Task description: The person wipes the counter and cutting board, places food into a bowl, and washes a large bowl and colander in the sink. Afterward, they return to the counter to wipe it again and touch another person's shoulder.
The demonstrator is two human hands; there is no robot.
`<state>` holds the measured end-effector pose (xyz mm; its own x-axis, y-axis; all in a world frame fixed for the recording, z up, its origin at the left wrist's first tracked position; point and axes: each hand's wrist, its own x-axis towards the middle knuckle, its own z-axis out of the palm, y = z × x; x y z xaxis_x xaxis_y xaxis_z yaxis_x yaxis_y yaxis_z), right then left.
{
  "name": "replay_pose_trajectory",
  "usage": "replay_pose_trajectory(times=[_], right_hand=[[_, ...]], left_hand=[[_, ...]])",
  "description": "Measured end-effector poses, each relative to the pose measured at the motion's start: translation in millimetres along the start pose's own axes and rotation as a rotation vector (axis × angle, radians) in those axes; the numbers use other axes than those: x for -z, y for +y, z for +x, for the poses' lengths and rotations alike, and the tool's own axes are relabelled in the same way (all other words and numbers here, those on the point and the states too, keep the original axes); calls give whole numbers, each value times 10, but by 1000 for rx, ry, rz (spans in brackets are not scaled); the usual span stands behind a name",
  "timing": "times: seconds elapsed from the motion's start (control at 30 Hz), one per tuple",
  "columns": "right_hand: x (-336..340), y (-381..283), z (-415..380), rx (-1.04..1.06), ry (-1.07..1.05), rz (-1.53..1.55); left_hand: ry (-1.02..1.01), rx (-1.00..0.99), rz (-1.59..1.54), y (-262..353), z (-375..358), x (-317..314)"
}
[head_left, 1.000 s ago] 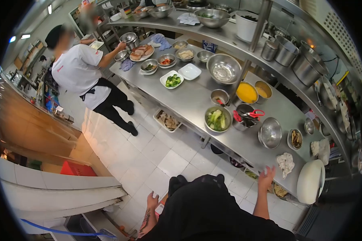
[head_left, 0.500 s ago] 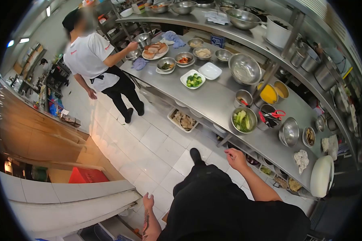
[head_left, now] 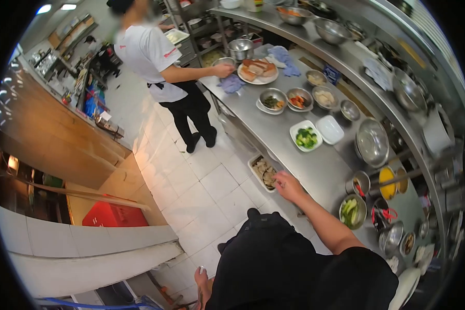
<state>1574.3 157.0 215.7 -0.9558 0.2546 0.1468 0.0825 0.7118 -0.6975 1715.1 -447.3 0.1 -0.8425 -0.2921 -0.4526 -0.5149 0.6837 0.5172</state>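
My right hand (head_left: 288, 187) is stretched forward with loosely bent fingers and nothing visible in it. It appears above the tray of pale pieces (head_left: 262, 171) under the counter edge. My left hand (head_left: 201, 276) hangs low at my other side, partly hidden, its fingers too small to make out. On the steel counter (head_left: 294, 165) stand a white dish of broccoli (head_left: 306, 137), an empty white dish (head_left: 329, 129) and a bowl of green vegetables (head_left: 352, 212).
A co-worker in a white shirt (head_left: 149, 49) stands at the counter's far end, one hand at a metal bowl near a plate of meat (head_left: 257, 71). A red box (head_left: 113, 213) is at the left. Shelving with bowls (head_left: 331, 31) runs above the counter.
The view has shifted, so the counter and co-worker appear further right. My right hand has moved forward along the counter edge. The co-worker's hand is lower, at a bowl.
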Motion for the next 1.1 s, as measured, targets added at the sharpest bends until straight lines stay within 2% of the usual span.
replay_pose_trajectory(times=[0.1,0.2,0.27,0.3,0.33,0.5,0.6,0.63,0.7,0.73,0.77,0.8,0.83,0.9,0.97,1.1], right_hand=[[-223,73,678,44,-157,-173],[-346,94,1360,59,-183,-381],[-475,118,1665,-65,-145,-526],[-547,165,1802,-146,-230,-556],[-617,196,1888,-150,-221,-557],[-1120,480,2041,-225,-298,-976],[-1050,345,2088,-287,-308,-910],[-1096,440,2063,-301,-302,-907],[-1179,660,2090,-421,-159,-629],[-1122,564,2122,-426,-141,-633],[-967,358,2108,-401,-197,-669],[-845,189,2103,-380,-255,-706],[-806,108,2105,-395,-240,-710],[-805,9,2097,-423,-116,-580],[-893,137,2121,-458,-99,-588],[-1068,340,2098,-472,-12,-629]], left_hand=[[30,59,-68,-473,12,-321],[-33,104,-26,-349,-135,-609],[-88,95,15,-181,-150,-806],[-116,88,30,-102,-100,-889],[-141,75,48,-29,-42,-912],[-262,-16,141,203,580,-803],[-321,-86,195,191,1201,-636],[-335,-118,221,164,1456,-555],[-355,-228,297,26,2168,-453],[-360,-354,367,13,2566,-320],[-349,-678,498,83,2848,-197],[-324,-356,594,255,3308,27],[-245,-173,447,573,3514,348],[-127,-164,298,1034,4084,804],[-36,-74,-153,1532,4530,1081],[5,-228,-33,2342,5022,1330]])
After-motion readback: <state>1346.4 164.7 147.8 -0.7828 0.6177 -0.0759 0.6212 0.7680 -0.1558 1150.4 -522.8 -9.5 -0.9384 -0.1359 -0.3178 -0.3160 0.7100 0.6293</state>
